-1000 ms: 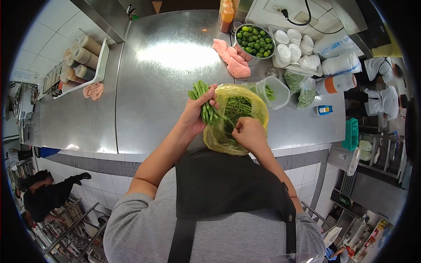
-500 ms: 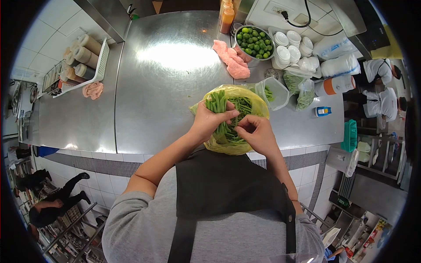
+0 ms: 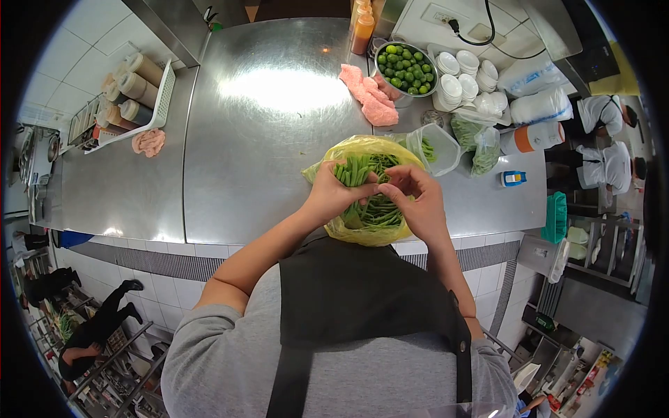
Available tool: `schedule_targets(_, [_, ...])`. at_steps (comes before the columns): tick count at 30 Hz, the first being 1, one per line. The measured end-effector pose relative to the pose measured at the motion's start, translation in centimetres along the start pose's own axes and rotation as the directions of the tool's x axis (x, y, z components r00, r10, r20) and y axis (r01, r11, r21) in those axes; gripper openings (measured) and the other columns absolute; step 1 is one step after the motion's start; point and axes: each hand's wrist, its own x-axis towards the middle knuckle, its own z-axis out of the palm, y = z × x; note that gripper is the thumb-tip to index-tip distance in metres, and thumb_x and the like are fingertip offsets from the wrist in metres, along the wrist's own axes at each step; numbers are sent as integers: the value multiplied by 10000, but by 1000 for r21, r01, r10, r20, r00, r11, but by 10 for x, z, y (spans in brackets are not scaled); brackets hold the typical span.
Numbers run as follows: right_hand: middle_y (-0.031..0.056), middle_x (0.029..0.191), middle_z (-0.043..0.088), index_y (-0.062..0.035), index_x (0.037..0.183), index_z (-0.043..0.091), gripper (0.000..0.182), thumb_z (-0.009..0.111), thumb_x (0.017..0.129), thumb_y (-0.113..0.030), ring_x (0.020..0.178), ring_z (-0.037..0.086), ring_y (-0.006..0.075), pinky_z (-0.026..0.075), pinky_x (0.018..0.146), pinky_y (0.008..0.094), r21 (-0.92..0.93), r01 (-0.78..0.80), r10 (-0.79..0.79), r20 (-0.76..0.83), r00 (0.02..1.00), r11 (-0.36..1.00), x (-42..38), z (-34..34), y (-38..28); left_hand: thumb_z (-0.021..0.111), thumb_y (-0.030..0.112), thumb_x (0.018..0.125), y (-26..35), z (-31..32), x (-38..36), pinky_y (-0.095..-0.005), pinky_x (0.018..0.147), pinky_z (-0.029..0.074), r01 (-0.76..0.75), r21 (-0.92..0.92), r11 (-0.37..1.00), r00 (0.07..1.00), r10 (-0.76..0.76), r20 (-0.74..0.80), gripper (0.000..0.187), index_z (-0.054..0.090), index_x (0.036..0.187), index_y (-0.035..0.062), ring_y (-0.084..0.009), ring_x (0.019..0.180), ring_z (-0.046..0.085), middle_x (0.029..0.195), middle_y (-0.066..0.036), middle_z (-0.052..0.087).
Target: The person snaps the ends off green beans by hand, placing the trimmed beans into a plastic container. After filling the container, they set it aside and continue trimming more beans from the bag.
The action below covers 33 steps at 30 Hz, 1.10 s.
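Note:
A bundle of cut green beans point(image 3: 354, 171) is gripped in my left hand point(image 3: 333, 194), their ends pointing up and away from me. Close by, the thumb and fingertips of my right hand point(image 3: 422, 206) meet my left fingertips, pinched around what looks like a green bean, mostly hidden by the fingers. Both hands are over an open yellow plastic bag point(image 3: 344, 149) on the steel counter point(image 3: 251, 160). More green beans lie loose inside the bag. Just right of it, a clear plastic container point(image 3: 447, 155) lies tilted with some green pieces in it.
Behind the bag are a pink cloth point(image 3: 369, 96) and a metal bowl point(image 3: 377, 65) of limes. White lidded cups point(image 3: 468, 85) and bagged greens point(image 3: 485, 150) stand to the right, near a small blue item point(image 3: 513, 178). Squeeze bottles in a white basket point(image 3: 162, 97) are far left.
My right hand has risen away from me and now meets the left fingertips. The bean bundle in my left hand has tilted and shifted slightly right. A person at lower left has moved.

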Motion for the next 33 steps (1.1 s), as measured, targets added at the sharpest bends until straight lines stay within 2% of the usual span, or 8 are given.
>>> schedule_targets(7, [1, 811, 633, -14, 882, 679, 107, 714, 912, -110, 709, 547, 81, 433, 642, 256, 58, 126, -127, 13, 992, 990, 8, -4, 18, 823, 59, 819, -4, 1, -2, -259, 577, 531, 0, 145, 989, 996, -13, 89, 185, 701, 938, -14, -95, 630, 642, 820, -29, 710])
schedule_targets(9, [1, 841, 650, -16, 902, 690, 58, 695, 918, -71, 723, 562, 77, 449, 660, 239, 503, -295, 190, 251, 949, 812, 10, -13, 25, 821, 56, 820, -4, 1, -2, -259, 580, 533, -8, 164, 986, 997, -6, 80, 185, 702, 943, -14, -97, 634, 644, 823, -32, 710])
schedule_targets(13, [18, 911, 670, -8, 990, 698, 81, 684, 915, -35, 789, 589, 69, 480, 695, 221, 743, -365, 232, 282, 931, 561, 10, -19, 25, 807, 31, 825, 0, -1, 1, -263, 584, 539, 39, 119, 992, 999, -37, -25, 169, 691, 941, -9, -106, 634, 644, 823, -49, 706])
schedule_targets(15, [22, 980, 678, -7, 1112, 689, 213, 701, 901, -26, 865, 609, 67, 515, 755, 231, 529, -157, 131, 88, 988, 834, 10, -13, 25, 794, 12, 831, 3, -4, 5, -265, 585, 544, 59, 69, 996, 997, -55, -62, 170, 678, 954, -4, -110, 621, 637, 815, -54, 698])
schedule_targets(20, [18, 1055, 674, -15, 1177, 668, 288, 732, 897, -41, 954, 617, 89, 513, 864, 256, 392, -201, 94, 276, 957, 898, 1, 2, 7, 770, 39, 869, 4, -22, 18, -269, 612, 552, 60, -584, 810, 974, -174, -142, 258, 603, 1065, 29, -96, 652, 621, 858, -42, 676])
schedule_targets(27, [81, 957, 700, -1, 1016, 682, 133, 721, 897, -46, 867, 648, 156, 523, 793, 317, 117, -33, 19, 121, 992, 993, -6, 31, 32, 752, 35, 884, 9, -22, 16, -274, 667, 558, 3, -568, 823, 966, -149, -210, 243, 589, 1064, 49, -87, 672, 618, 903, -67, 680])
schedule_targets(29, [86, 929, 690, 8, 968, 683, 76, 692, 893, -1, 829, 644, 186, 515, 757, 324, 31, 343, -341, -66, 938, 939, -6, 31, 16, 750, 27, 882, 5, -23, 16, -274, 668, 558, 11, -546, 838, 970, -142, -198, 238, 589, 1056, 51, -88, 677, 618, 915, -73, 682])
schedule_targets(33, [94, 917, 684, 11, 946, 689, 81, 687, 871, 41, 824, 649, 214, 512, 743, 324, -12, 519, -506, -249, 826, 854, -12, 25, -5, 702, 55, 921, 3, -16, 15, -259, 683, 558, 69, -518, 852, 968, -183, -171, 202, 570, 1073, 53, -72, 705, 600, 941, -51, 666])
